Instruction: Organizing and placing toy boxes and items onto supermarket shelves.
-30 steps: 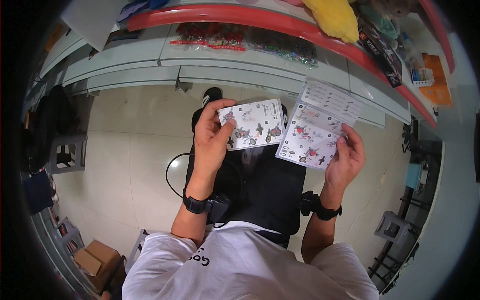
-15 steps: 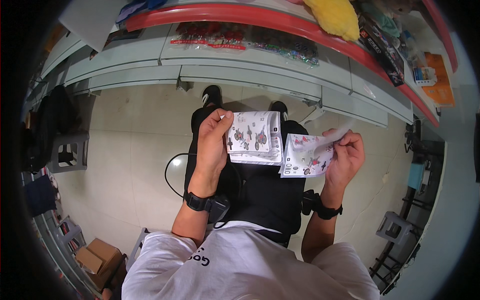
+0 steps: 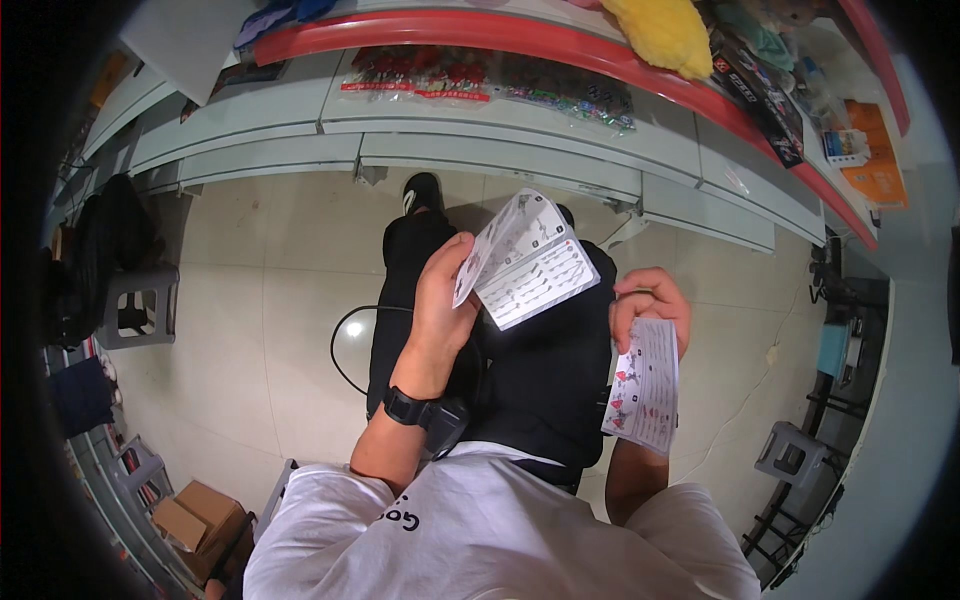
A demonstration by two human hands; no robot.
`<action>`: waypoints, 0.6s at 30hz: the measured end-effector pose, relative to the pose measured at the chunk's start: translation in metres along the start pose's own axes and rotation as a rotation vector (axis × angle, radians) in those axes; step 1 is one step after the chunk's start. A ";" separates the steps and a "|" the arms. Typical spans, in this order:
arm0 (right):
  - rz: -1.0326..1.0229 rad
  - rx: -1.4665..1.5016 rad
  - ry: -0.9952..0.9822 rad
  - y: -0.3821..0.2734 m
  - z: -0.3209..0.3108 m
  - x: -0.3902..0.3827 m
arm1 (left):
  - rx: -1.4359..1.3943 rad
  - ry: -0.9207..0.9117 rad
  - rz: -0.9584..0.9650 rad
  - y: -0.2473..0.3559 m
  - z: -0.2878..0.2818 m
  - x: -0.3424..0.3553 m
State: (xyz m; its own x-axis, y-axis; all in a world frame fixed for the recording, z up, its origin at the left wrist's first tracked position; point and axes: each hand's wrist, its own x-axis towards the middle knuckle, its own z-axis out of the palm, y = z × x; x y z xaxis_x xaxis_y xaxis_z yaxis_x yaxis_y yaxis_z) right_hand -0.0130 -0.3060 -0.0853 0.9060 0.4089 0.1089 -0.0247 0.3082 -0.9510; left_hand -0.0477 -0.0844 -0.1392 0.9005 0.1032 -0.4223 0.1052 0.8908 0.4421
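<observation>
My left hand grips the left edge of a folded white instruction leaflet. Its panels stand partly spread, one tilted upward, and show small printed drawings and rows of parts. A second instruction leaflet, narrower and with red and grey drawings, hangs from my right hand and covers part of the right wrist. The right thumb and fingers curl at its upper edge, with the fingertips bent toward the middle. Both leaflets are above my lap in dark trousers, apart from each other.
Ahead runs a light grey shelf with clear bags of small parts and a red edge above it. A yellow plush thing and a black box lie at the upper right. Grey stools and a cardboard box stand around.
My left hand's leaflet has tilted, and its panels have spread to show other pages. The right hand has turned and drawn away to the right, its leaflet now hanging down toward me.
</observation>
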 end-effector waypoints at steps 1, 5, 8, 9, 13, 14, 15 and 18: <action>0.063 0.008 0.008 -0.002 0.005 0.002 | 0.008 0.026 -0.018 -0.001 0.002 -0.001; 0.260 -0.081 0.093 -0.009 0.023 0.010 | 0.062 0.007 0.020 -0.002 0.000 -0.005; 0.317 -0.095 0.224 0.000 0.026 0.010 | 0.106 -0.001 0.056 0.001 0.003 -0.008; 0.296 -0.073 0.194 0.001 0.026 0.010 | 0.136 -0.040 0.071 0.001 0.003 -0.010; 0.287 -0.055 0.153 0.006 0.023 0.011 | 0.315 -0.140 0.054 -0.003 0.000 -0.010; 0.309 -0.059 0.169 0.004 0.025 0.012 | 0.368 -0.174 0.047 -0.006 -0.003 -0.009; 0.308 -0.060 0.169 0.008 0.023 0.012 | 0.483 -0.188 0.044 -0.008 -0.007 -0.008; 0.331 -0.109 0.169 0.016 0.014 0.012 | 0.491 -0.262 -0.032 -0.007 -0.008 -0.011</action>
State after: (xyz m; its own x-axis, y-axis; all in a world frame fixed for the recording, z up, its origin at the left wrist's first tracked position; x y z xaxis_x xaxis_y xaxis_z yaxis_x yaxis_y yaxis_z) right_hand -0.0090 -0.2840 -0.0951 0.9137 0.3208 -0.2496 -0.2908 0.0868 -0.9528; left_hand -0.0614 -0.0881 -0.1443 0.9618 -0.0898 -0.2586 0.2621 0.5740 0.7758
